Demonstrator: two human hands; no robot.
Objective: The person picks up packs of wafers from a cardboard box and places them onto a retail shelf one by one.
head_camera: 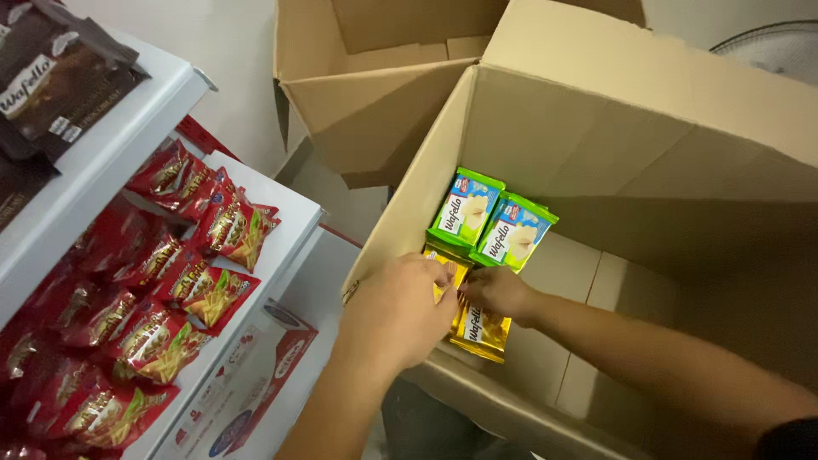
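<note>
Inside a large open brown cardboard box (545,119), the left hand (399,311) and right hand (498,291) both grasped shiny yellow foil wafer packets (479,328) lying beside two upright green wafer packets (490,223).

A shop, by the look of it; white display shelves (256,213) on the left carry rows of red snack packets (183,290) and dark brown packets (51,85); open cardboard cartons (596,128) stand on the right, one holding wafer packs (490,226).

2 green packets (490,223) in box, yellow packets (477,324) beside, red packets (179,290) shelved
</note>
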